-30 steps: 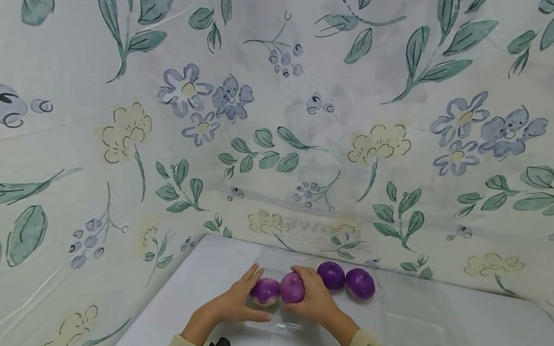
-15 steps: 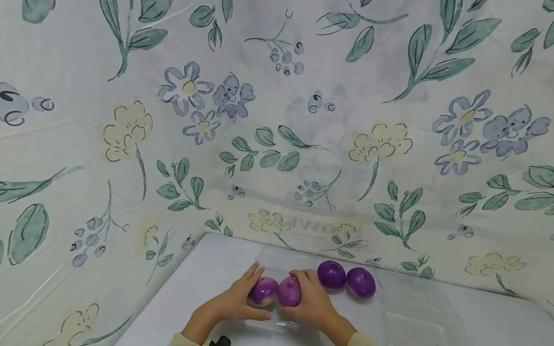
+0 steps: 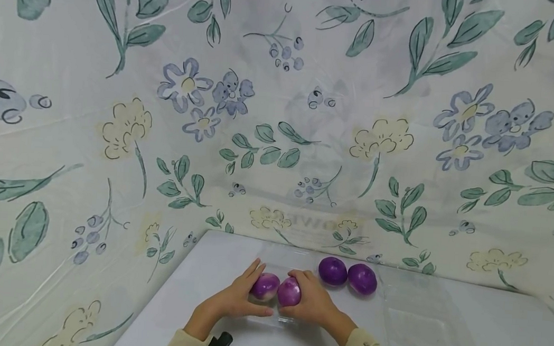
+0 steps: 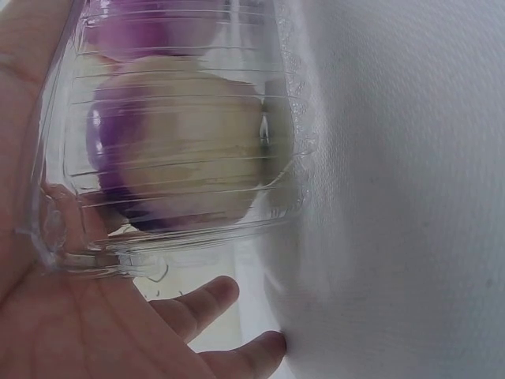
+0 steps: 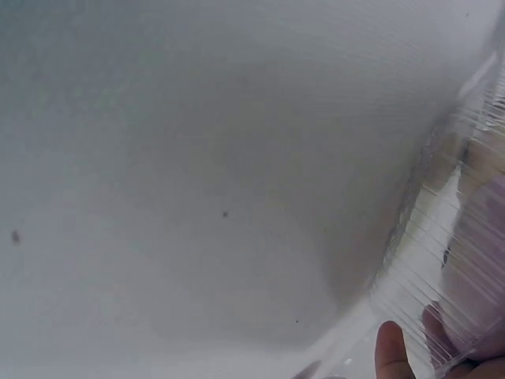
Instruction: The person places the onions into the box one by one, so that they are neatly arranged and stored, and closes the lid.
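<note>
Both hands are at a clear ribbed plastic box [image 4: 197,237] on the white table. My left hand [image 3: 233,300] lies along its left end, thumb and fingers straight and spread, beside a round glossy purple vegetable with a pale underside [image 3: 265,286]. Through the box wall, the left wrist view shows this cream-coloured side up close. My right hand [image 3: 314,302] grips a second round purple vegetable [image 3: 290,292] between its thumb in front and fingers behind, close to the first one. Fingertips [image 5: 390,347] of the right hand show at the lower edge in the right wrist view.
Beyond the right hand, two darker purple round vegetables [image 3: 333,271] [image 3: 362,279] sit side by side. A clear plastic tray [image 3: 418,314] lies at the right. A flower-patterned sheet [image 3: 277,162] hangs behind the table and along its left side.
The right hand has shifted slightly left with its vegetable, which has turned a little. The left vegetable has tilted slightly, while the left hand has stayed nearly in place.
</note>
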Action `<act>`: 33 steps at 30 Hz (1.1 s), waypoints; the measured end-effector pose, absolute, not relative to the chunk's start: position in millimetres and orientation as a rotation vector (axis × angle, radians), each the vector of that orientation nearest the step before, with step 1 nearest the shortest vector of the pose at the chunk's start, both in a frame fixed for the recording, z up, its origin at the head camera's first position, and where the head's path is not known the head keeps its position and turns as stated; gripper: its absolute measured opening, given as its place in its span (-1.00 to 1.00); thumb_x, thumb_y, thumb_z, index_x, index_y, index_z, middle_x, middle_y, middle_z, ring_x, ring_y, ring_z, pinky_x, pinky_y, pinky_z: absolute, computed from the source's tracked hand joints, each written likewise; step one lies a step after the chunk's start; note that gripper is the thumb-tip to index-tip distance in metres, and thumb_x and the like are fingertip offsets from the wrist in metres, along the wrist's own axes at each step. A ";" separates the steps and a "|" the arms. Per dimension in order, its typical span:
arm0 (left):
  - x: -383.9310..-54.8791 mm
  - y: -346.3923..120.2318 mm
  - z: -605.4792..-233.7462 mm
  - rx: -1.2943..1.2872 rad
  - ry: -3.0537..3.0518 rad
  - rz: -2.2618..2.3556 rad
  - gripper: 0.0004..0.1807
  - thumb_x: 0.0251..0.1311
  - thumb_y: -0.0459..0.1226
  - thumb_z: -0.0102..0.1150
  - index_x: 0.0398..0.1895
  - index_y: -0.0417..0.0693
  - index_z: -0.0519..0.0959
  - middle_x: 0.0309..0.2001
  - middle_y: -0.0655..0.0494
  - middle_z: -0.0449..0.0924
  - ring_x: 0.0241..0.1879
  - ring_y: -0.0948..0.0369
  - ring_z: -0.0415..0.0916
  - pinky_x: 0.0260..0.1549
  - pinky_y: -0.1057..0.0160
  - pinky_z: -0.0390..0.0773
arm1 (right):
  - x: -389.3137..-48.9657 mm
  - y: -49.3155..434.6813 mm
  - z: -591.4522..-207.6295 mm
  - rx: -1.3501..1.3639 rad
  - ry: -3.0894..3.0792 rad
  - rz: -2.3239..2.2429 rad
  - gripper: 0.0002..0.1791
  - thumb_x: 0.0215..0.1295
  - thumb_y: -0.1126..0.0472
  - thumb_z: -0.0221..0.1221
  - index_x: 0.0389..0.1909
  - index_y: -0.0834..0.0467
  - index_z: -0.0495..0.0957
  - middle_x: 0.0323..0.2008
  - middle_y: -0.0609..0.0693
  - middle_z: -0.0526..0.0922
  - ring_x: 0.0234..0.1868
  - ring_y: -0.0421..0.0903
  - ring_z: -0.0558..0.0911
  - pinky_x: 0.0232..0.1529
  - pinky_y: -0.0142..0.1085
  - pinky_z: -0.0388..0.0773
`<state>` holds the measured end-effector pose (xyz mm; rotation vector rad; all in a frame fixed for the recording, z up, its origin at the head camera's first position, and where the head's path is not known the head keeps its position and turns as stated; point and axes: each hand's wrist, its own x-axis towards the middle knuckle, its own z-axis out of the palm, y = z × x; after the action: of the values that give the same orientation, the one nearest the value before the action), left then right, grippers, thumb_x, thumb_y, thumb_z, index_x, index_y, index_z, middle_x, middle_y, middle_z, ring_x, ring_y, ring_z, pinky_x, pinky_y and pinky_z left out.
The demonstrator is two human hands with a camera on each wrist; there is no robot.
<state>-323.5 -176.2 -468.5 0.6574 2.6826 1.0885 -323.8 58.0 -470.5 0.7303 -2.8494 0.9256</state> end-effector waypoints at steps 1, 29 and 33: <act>-323.5 -176.0 -468.5 0.657 2.684 1.089 0.26 -0.04 0.12 0.47 0.57 -0.20 -0.07 0.59 -0.24 -0.30 0.50 -0.35 -0.14 0.32 -0.41 0.14 | -324.0 58.0 -470.6 0.731 -2.851 0.920 -0.07 -0.20 -0.07 0.54 0.23 0.19 0.42 0.07 0.14 0.56 0.04 0.10 0.60 0.01 0.08 0.62; -322.8 -175.3 -465.7 0.681 2.682 1.101 0.26 -0.04 0.09 0.48 0.56 -0.24 -0.08 0.58 -0.29 -0.29 0.50 -0.36 -0.15 0.32 -0.41 0.13 | -321.8 59.0 -472.5 0.761 -2.801 1.030 -0.07 -0.13 -0.17 0.51 0.22 0.27 0.45 0.18 0.22 0.55 0.21 0.19 0.51 0.15 0.12 0.54; -323.3 -175.8 -466.6 0.690 2.681 1.102 0.27 -0.04 0.10 0.48 0.56 -0.25 -0.08 0.58 -0.30 -0.30 0.50 -0.37 -0.14 0.32 -0.41 0.14 | -323.0 61.4 -474.5 0.764 -2.784 1.093 -0.01 -0.10 -0.20 0.49 0.30 0.24 0.38 0.24 0.19 0.51 0.26 0.17 0.49 0.19 0.12 0.51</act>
<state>-323.3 -175.8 -466.6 0.6900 2.6814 1.1018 -323.0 61.4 -474.5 0.7639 -2.7843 1.0931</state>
